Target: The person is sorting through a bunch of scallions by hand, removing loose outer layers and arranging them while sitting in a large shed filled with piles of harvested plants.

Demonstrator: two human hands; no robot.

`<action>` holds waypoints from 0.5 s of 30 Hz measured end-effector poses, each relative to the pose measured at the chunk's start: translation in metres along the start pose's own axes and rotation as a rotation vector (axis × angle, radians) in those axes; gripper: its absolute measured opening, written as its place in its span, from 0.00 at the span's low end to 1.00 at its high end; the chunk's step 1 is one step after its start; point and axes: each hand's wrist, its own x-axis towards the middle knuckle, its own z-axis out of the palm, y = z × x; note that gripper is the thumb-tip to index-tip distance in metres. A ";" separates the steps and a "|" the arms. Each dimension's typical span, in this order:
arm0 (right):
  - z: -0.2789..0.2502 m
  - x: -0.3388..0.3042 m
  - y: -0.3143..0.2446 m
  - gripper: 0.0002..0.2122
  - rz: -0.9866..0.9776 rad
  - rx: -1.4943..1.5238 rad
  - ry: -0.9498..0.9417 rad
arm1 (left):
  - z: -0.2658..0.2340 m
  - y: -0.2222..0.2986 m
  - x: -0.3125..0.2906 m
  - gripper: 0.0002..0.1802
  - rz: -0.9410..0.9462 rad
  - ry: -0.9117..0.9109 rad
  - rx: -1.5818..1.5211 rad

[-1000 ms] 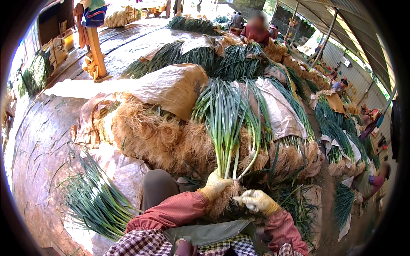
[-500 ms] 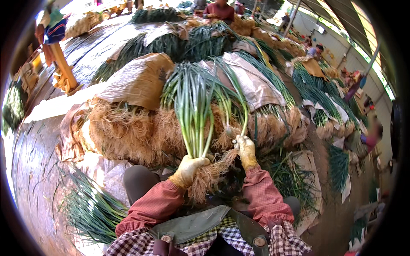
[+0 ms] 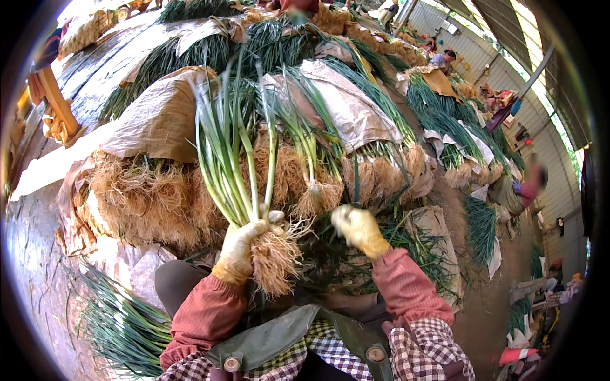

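My left hand (image 3: 240, 247), in a pale yellowed glove, is closed round a bunch of spring onions (image 3: 238, 171) just above their roots. The long green leaves fan up and away, and the tan roots (image 3: 274, 260) hang beside the glove. To the right, my gloved right hand (image 3: 357, 228) is in the air, apart from the bunch. Its fingers look curled but are blurred, and no stalk shows in them. Beyond both hands, a small group of spring onions (image 3: 311, 152) leans on the heap with its roots toward me.
A long heap of spring onions with shaggy roots (image 3: 152, 197) lies ahead, partly under a tan sack (image 3: 159, 120) and a whitish sack (image 3: 349, 105). More spring onions (image 3: 124, 324) lie at lower left. Loose leaves (image 3: 413, 247) cover sacking at right. Other people work farther off.
The stalk my right hand held now stands in the left hand's bunch. My right hand has let go and drawn away. The bunch tilts more to the left, and the view has shifted.
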 end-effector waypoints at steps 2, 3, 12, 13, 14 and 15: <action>0.002 0.059 -0.044 0.15 0.114 -0.382 0.212 | -0.026 -0.016 0.017 0.19 -0.128 0.112 0.165; 0.007 0.085 -0.032 0.16 0.063 -0.415 0.301 | -0.026 -0.030 0.023 0.20 -0.114 0.098 0.202; 0.054 0.157 -0.011 0.07 0.473 0.254 0.193 | -0.030 -0.019 0.033 0.14 -0.026 0.114 -0.019; 0.055 0.141 -0.010 0.07 0.514 0.434 0.167 | -0.029 -0.024 0.034 0.14 -0.054 0.151 -0.023; 0.060 0.126 0.000 0.08 0.424 0.434 0.173 | -0.029 -0.030 0.037 0.13 -0.080 0.134 -0.010; 0.067 0.110 0.009 0.10 0.332 0.439 0.173 | -0.029 -0.033 0.038 0.13 -0.103 0.123 0.006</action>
